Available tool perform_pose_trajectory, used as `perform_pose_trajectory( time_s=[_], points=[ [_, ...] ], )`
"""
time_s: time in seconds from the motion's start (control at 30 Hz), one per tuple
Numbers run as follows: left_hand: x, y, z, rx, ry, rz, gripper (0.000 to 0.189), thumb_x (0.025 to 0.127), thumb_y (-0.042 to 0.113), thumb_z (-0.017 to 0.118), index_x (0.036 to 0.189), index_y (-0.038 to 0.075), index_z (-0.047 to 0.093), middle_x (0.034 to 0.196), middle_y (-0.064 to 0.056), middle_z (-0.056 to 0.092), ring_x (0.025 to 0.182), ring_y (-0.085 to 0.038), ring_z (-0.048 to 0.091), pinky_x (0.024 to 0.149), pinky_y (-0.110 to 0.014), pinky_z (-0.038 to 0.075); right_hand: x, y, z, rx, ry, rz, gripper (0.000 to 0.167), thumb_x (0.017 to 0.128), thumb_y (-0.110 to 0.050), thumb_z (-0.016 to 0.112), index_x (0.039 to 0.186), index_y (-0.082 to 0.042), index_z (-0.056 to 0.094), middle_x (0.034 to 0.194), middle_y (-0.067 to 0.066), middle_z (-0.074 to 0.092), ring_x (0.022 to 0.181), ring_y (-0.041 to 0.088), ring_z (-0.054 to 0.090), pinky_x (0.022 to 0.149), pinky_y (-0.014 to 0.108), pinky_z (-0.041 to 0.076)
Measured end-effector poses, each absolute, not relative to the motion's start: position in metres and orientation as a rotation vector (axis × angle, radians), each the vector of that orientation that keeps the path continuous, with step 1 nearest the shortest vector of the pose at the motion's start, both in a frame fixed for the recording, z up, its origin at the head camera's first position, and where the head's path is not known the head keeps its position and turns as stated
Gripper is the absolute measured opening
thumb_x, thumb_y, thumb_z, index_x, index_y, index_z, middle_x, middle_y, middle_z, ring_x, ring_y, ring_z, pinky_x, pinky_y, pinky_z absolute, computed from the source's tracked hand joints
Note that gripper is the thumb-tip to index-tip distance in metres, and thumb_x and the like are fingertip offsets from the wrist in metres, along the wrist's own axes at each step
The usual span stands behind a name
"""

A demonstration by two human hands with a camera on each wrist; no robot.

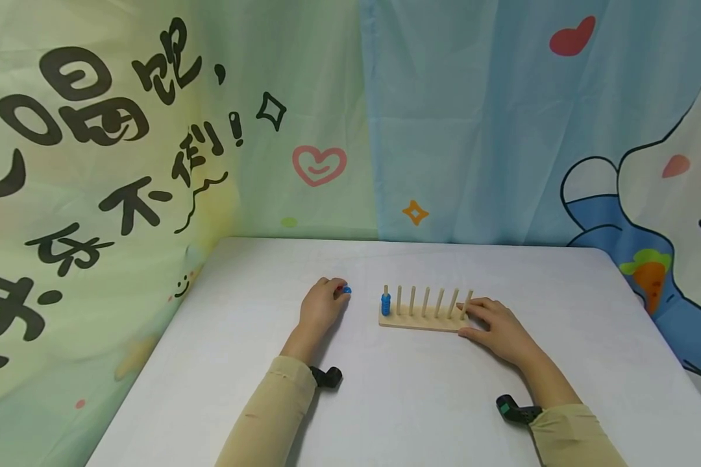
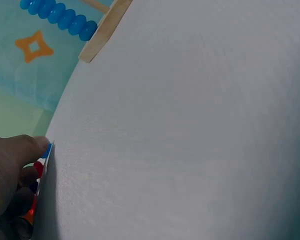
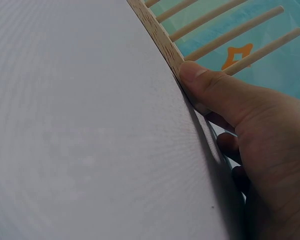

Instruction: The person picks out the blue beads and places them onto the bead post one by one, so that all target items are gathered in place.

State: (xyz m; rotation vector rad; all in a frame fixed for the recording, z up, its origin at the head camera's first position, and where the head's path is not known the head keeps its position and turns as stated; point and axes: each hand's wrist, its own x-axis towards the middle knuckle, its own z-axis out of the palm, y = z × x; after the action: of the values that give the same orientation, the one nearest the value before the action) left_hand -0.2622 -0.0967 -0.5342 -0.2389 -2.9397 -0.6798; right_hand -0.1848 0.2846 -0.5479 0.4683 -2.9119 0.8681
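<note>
My left hand [image 1: 321,305] pinches a blue bead [image 1: 347,290] between thumb and fingers, above the left part of the table. In the left wrist view, red and orange pieces [image 2: 38,169] show partly behind the fingers of that hand [image 2: 10,175]; their shape is hidden. A wooden peg rack [image 1: 423,320] with a row of upright pegs stands to the right. Several blue beads [image 1: 385,305] are stacked on its leftmost peg. At the rack's right end, my right hand [image 1: 499,327] grips the base, its thumb [image 3: 195,72] against the front edge.
The rack stands on a white table [image 1: 409,402]. Behind the table hangs a printed curtain [image 1: 444,130] with hearts, lettering and a cartoon animal. Each wrist wears a small black camera, such as the left one [image 1: 327,377].
</note>
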Motion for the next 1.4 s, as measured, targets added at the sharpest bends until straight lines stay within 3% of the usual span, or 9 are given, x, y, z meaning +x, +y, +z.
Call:
perform_pose_trajectory(
  time_s=[0.57, 0.7, 0.9, 1.17, 1.4],
  points=[
    [-0.262, -0.097, -0.530, -0.353, -2.889, -0.783, 0.022, 0.092, 0.031, 0.070, 0.110, 0.018, 0.074, 0.093, 0.002, 0.062, 0.080, -0.012, 0.058, 0.075, -0.029, 0.050, -0.185, 0.284, -0.548, 0.453, -2.915, 0.877, 0.061, 0.087, -0.044, 0.073, 0.134, -0.008, 0.060, 0.134, 0.015, 0.054, 0.130, 0.042, 0.044, 0.106, 0.062, 0.032],
    [-0.264, -0.095, -0.523, -0.428, -2.894, -0.821, 0.022, 0.094, 0.030, 0.069, 0.112, 0.018, 0.073, 0.096, 0.002, 0.066, 0.083, -0.012, 0.059, 0.076, -0.029, 0.050, -0.185, 0.284, -0.547, 0.448, -2.921, 0.877, 0.061, 0.087, -0.045, 0.073, 0.134, -0.008, 0.060, 0.135, 0.015, 0.054, 0.131, 0.042, 0.043, 0.107, 0.062, 0.031],
    [-0.263, -0.091, -0.510, -0.527, -2.878, -0.852, 0.024, 0.096, 0.032, 0.066, 0.114, 0.019, 0.072, 0.100, 0.004, 0.072, 0.079, -0.010, 0.056, 0.069, -0.025, 0.046, -0.184, 0.284, -0.548, 0.445, -2.918, 0.869, 0.061, 0.087, -0.044, 0.073, 0.134, -0.008, 0.060, 0.134, 0.015, 0.054, 0.130, 0.042, 0.044, 0.107, 0.062, 0.031],
    [-0.254, -0.087, -0.490, -0.535, -2.830, -1.108, 0.026, 0.095, 0.034, 0.067, 0.116, 0.021, 0.072, 0.105, 0.004, 0.072, 0.085, -0.012, 0.058, 0.071, -0.025, 0.049, -0.184, 0.284, -0.548, 0.453, -2.916, 0.871, 0.060, 0.087, -0.044, 0.073, 0.134, -0.008, 0.060, 0.135, 0.015, 0.054, 0.131, 0.041, 0.043, 0.107, 0.062, 0.031],
    [-0.248, -0.083, -0.474, -0.609, -2.785, -1.218, 0.027, 0.094, 0.038, 0.067, 0.117, 0.025, 0.072, 0.103, 0.009, 0.070, 0.082, -0.012, 0.055, 0.064, -0.024, 0.047, -0.184, 0.284, -0.547, 0.460, -2.915, 0.873, 0.061, 0.087, -0.043, 0.073, 0.134, -0.007, 0.060, 0.135, 0.016, 0.054, 0.130, 0.042, 0.044, 0.107, 0.062, 0.031]
  ],
)
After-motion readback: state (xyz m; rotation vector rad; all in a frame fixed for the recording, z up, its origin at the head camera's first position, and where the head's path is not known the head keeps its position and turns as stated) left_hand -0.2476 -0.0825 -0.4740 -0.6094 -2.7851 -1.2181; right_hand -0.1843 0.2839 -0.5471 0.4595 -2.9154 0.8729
